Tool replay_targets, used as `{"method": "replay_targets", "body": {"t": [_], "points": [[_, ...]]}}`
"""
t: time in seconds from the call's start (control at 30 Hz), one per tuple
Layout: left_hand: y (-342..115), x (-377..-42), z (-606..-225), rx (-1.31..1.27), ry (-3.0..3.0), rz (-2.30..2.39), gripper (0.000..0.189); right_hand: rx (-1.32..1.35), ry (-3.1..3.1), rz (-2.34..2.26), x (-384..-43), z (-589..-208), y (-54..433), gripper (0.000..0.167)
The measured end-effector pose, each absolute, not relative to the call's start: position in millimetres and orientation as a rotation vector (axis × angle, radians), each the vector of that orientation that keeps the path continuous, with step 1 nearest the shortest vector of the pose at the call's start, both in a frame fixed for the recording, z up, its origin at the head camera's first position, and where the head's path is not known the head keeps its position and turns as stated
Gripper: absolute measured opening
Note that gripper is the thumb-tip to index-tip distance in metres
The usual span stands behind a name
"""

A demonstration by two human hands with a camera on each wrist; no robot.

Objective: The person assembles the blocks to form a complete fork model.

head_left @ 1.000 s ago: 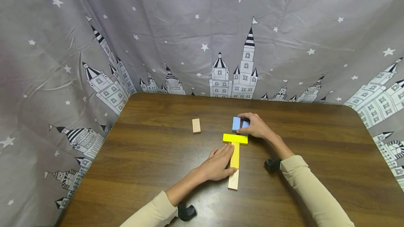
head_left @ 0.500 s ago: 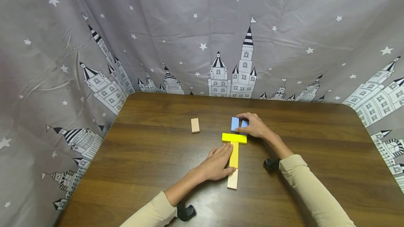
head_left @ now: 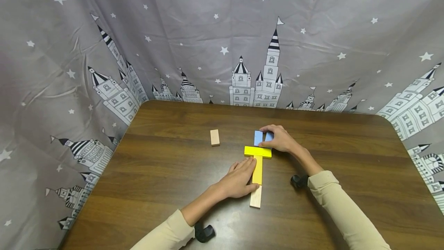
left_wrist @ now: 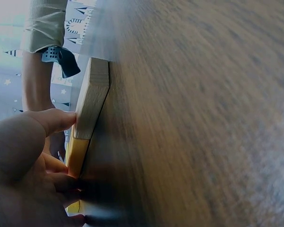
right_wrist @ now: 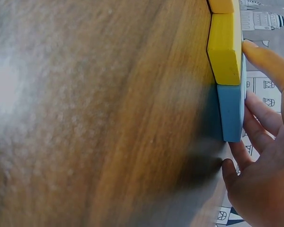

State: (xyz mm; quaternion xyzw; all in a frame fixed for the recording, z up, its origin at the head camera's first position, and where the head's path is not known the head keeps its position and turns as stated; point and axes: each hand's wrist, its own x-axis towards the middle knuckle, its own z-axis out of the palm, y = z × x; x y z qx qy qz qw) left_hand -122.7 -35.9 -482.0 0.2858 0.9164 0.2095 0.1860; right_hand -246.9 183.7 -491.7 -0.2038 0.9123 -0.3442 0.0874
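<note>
My right hand point(head_left: 282, 139) pinches a blue block point(head_left: 258, 138) between thumb and fingertips at its two ends. Under that hand lies a second blue block point(head_left: 269, 137), partly hidden; in the right wrist view a blue block point(right_wrist: 231, 113) sits against the bright yellow one. That bright yellow block point(head_left: 258, 152) lies crosswise, topping a column made of a deeper yellow block point(head_left: 258, 171) and a pale wooden block point(head_left: 255, 198). My left hand point(head_left: 237, 180) rests along the column's left side, fingers extended, its thumb against the pale wooden block point(left_wrist: 92, 97).
Off to the left, a single wooden block point(head_left: 215, 137) lies on the dark wooden table point(head_left: 166, 173). A grey curtain point(head_left: 194, 34) printed with castles and stars hangs behind the table. Both wrists carry black camera mounts point(head_left: 204, 233).
The left blue block has come down slightly toward the person, narrowing the gap to the crosswise yellow block. My left hand keeps its place on the column.
</note>
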Motion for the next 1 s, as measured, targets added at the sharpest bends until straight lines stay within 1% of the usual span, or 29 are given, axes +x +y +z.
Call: {"method": "replay_targets", "body": {"t": [0.43, 0.57, 0.7, 0.8, 0.9, 1.0], "points": [[-36, -122, -482, 0.808, 2.588, 0.595, 0.078, -0.632, 2.728, -1.022, -246, -491, 183, 0.055], [-35, -122, -481, 0.807, 2.581, 0.598, 0.078, -0.635, 2.726, -1.027, -246, -492, 184, 0.057], [-35, -122, -481, 0.808, 2.582, 0.598, 0.078, -0.612, 2.728, -1.084, -244, -491, 188, 0.058], [-35, -122, -482, 0.809, 2.585, 0.6, 0.079, -0.596, 2.754, -1.129, -240, -488, 191, 0.056], [-35, -123, -482, 0.807, 2.585, 0.605, 0.079, -0.63, 2.806, -1.11, -235, -483, 194, 0.053], [-36, -122, -481, 0.811, 2.589, 0.604, 0.079, -0.717, 2.884, -0.969, -228, -481, 197, 0.051]]}}
